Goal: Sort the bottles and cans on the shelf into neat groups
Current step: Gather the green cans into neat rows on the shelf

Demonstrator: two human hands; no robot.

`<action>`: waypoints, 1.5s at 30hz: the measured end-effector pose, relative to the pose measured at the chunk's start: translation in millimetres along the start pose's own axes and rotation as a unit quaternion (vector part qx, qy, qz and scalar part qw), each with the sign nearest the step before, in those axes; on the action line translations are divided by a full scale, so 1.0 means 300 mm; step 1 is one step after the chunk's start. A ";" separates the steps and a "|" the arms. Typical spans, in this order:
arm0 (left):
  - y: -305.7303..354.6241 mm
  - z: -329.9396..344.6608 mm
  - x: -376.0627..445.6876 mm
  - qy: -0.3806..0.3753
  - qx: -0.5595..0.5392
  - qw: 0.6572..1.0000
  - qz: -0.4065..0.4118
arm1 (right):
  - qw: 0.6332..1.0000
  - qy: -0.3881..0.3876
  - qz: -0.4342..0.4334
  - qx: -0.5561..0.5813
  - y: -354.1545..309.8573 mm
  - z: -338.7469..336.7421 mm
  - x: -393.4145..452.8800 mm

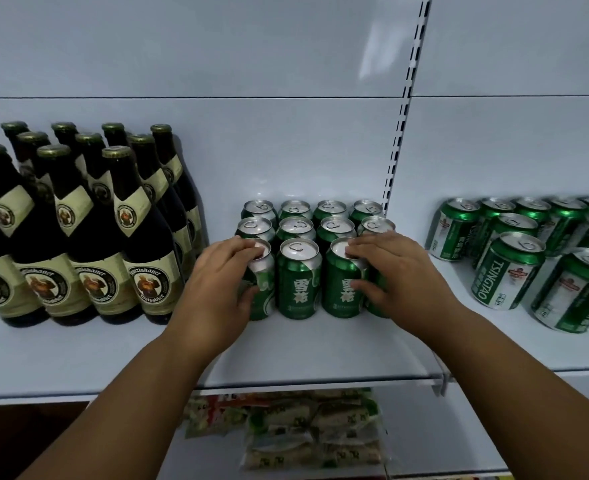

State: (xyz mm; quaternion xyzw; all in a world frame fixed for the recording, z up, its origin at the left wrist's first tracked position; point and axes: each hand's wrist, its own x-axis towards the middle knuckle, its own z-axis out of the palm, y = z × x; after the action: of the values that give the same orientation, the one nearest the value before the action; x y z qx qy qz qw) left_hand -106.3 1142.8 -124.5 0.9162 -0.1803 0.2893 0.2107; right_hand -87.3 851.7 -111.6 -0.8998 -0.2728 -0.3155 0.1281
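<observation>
A block of green cans [299,278] is seen standing upright at the centre of the white shelf [307,344], arranged in close rows running near to far. The left hand [222,282] is closed around the near-left can [262,285], fingers curled over its top and thumb against its side. The right hand [392,271] is wrapped likewise around the near-right can [342,289]. Dark bottles [78,230] are grouped at the left, well apart from the block. Tsingtao cans [508,268] are clustered at the right in looser order. Packaged goods [307,434] are noted below the shelf.
</observation>
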 end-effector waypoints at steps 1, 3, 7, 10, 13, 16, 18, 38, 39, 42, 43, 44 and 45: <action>-0.008 -0.001 0.003 -0.003 -0.004 1.000 0.002 | 1.000 -0.001 0.019 -0.012 -0.001 -0.004 -0.005; -0.020 0.002 0.009 -0.003 -0.018 1.000 0.013 | 0.996 0.004 0.083 -0.036 -0.012 -0.008 -0.022; -0.035 0.010 0.014 0.001 -0.036 0.998 0.046 | 0.986 -0.026 0.155 -0.048 -0.029 -0.002 -0.042; -0.032 0.002 0.017 0.003 -0.023 0.998 0.052 | 0.984 -0.043 0.164 -0.047 -0.037 -0.005 -0.039; -0.028 -0.009 0.025 0.002 0.007 0.998 0.061 | 0.983 -0.050 0.171 -0.040 -0.055 -0.022 -0.036; -0.029 -0.019 0.038 -0.009 0.041 0.997 0.069 | 0.981 -0.065 0.179 -0.046 -0.076 -0.054 -0.031; -0.030 -0.027 0.046 -0.020 0.051 0.996 0.071 | 0.979 -0.068 0.178 -0.074 -0.096 -0.071 -0.021; 0.062 -0.058 0.217 -0.231 0.138 0.951 0.153 | 0.956 -0.176 0.214 -0.100 -0.109 -0.095 0.059; 0.065 -0.049 0.224 -0.241 0.148 0.945 0.165 | 0.953 -0.196 0.202 -0.113 -0.108 -0.089 0.059; 0.058 -0.036 0.235 -0.255 0.157 0.937 0.179 | 0.950 -0.199 0.184 -0.154 -0.104 -0.055 0.050; 0.055 -0.037 0.237 -0.256 0.155 0.937 0.180 | 0.949 -0.196 0.187 -0.160 -0.100 -0.048 0.051; 0.053 -0.038 0.237 -0.256 0.154 0.937 0.180 | 0.948 -0.197 0.189 -0.162 -0.099 -0.043 0.051; 0.052 -0.039 0.235 -0.252 0.153 0.938 0.181 | 0.948 -0.199 0.190 -0.163 -0.099 -0.039 0.051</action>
State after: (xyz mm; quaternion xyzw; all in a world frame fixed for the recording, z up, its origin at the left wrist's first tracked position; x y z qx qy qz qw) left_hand -64.5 1120.6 -68.9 0.9320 -0.3442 0.1059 -0.0404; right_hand -100.1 877.5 -91.2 -0.9880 -0.0619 -0.1402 -0.0192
